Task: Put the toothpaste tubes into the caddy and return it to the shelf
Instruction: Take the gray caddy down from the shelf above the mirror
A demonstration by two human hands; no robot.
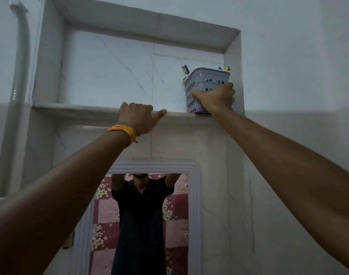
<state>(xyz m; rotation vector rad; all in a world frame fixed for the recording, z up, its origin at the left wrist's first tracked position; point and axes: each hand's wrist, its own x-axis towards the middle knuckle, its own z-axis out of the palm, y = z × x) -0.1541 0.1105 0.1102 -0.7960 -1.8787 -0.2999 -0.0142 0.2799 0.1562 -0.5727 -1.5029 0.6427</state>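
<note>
A grey perforated caddy stands on the marble shelf of a wall niche, in its right corner against the side wall. Coloured tube ends stick out above its rim at the left, and more tips show at the right. My right hand wraps the caddy's lower front, thumb on the left side and fingers on the right. My left hand rests on the shelf's front edge left of the caddy, fingers curled over the lip, an orange thread band on the wrist.
The niche left of the caddy is bare marble. A grey pipe runs down the wall at the far left. Below the shelf hangs a white-framed mirror showing a person in a dark shirt with raised arms.
</note>
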